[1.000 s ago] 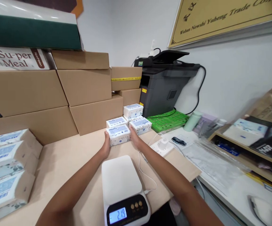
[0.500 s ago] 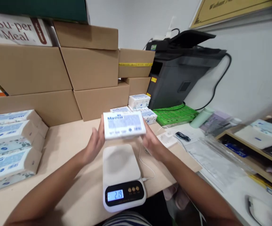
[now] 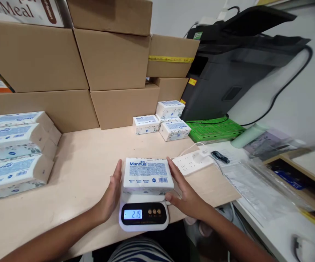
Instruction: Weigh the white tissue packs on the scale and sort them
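Observation:
A white and blue Manhua tissue pack (image 3: 148, 174) lies flat over the plate of a white kitchen scale (image 3: 143, 198), covering most of it. The scale's lit display (image 3: 132, 214) reads 2.19, with a small mark before the digits. Along the pack's left side my left hand (image 3: 108, 198) is open, fingers stretched out, a narrow gap from the pack. My right hand (image 3: 184, 193) is open at the right side, fingers and thumb spread, close against the pack's edge; whether it touches is hard to tell.
More tissue packs (image 3: 12, 174) are stacked at the left, and several others (image 3: 175, 130) stand at the back. Cardboard boxes (image 3: 119, 60) line the rear beside a dark printer (image 3: 225, 80). A white power strip (image 3: 192, 162) and green crate (image 3: 214, 130) lie to the right.
The tissue pack has come down from above the scale onto its plate. My left hand has parted slightly from it. The view has tilted downward; the display still reads 2.19.

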Available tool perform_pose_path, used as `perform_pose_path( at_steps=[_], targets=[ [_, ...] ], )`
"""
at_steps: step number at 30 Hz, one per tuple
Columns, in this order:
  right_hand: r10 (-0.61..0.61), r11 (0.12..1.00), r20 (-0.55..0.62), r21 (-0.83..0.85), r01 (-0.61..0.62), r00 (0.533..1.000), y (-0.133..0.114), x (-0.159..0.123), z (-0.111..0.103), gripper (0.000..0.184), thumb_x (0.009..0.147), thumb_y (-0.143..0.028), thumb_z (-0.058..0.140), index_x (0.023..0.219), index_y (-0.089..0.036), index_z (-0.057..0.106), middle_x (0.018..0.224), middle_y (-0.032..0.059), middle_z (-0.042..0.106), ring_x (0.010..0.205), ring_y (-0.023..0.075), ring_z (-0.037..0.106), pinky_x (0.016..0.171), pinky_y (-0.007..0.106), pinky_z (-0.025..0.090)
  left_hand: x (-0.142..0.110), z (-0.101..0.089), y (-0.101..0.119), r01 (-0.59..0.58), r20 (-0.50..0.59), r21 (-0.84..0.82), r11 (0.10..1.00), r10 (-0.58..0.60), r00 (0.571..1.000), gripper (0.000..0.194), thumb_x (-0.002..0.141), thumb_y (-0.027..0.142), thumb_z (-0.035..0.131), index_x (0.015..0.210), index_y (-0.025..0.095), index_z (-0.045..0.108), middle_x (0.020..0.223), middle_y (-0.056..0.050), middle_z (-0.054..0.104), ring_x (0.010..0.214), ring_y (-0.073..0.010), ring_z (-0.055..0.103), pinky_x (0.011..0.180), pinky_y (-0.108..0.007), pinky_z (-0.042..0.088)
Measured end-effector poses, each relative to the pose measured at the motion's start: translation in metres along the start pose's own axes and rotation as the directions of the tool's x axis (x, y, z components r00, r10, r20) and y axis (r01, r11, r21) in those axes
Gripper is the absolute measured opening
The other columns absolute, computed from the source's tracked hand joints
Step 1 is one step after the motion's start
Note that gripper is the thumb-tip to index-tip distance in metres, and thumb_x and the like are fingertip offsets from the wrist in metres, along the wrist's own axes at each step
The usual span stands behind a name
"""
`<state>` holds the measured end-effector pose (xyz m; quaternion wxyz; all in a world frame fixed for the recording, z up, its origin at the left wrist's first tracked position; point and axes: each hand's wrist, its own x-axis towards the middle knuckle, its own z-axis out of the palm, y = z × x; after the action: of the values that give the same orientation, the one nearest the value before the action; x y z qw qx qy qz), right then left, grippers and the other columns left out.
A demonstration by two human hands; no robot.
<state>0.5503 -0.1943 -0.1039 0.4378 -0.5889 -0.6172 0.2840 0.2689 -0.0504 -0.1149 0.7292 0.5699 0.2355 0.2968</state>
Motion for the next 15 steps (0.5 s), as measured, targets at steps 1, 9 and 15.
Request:
perform_pose_path(
  at_steps=[1,9,15],
  targets=[
    [-0.024,0.999,0.015,-0.021,0.025,1.0,0.003,0.007,-0.002,0.114,0.099,-0.069,0.071,0.181,-0.039,-0.003,0.192,0.0092,0.003,0.177,0.0365,0.008,0.139,0.069,0.016,0.001,0.0,-0.002,-0.007,-0.022,-0.004,1.0,0.007,1.0,0.095,0.102,0.089,0.021,0.179,0.042,-0.006,0.191,0.007,0.001,0.177,-0.0347,-0.005,0.144,-0.061,0.0],
    [-0.409,0.901,0.045,-0.141,0.411,0.911,0.029,0.05,-0.002,0.11,0.092,-0.076,0.074,0.179,-0.044,0.016,0.188,0.0123,0.02,0.169,0.0452,0.034,0.13,0.066,0.043,-0.003,0.005,0.0,-0.091,0.114,-0.002,0.996,0.09,0.989,0.084,0.107,0.08,0.033,0.179,0.045,0.009,0.191,0.007,0.007,0.177,-0.0331,-0.004,0.144,-0.059,-0.001],
    [-0.476,0.878,-0.077,-0.11,0.467,0.876,0.032,0.036,0.013,0.096,0.094,-0.075,0.07,0.175,-0.046,0.029,0.186,0.0095,0.018,0.153,0.0482,0.053,0.12,0.068,0.052,-0.007,0.002,0.001,-0.066,0.125,0.062,0.996,0.058,0.99,0.083,0.107,0.08,0.028,0.178,0.045,0.0,0.191,0.008,0.004,0.177,-0.0338,-0.004,0.144,-0.062,0.001]
  ],
)
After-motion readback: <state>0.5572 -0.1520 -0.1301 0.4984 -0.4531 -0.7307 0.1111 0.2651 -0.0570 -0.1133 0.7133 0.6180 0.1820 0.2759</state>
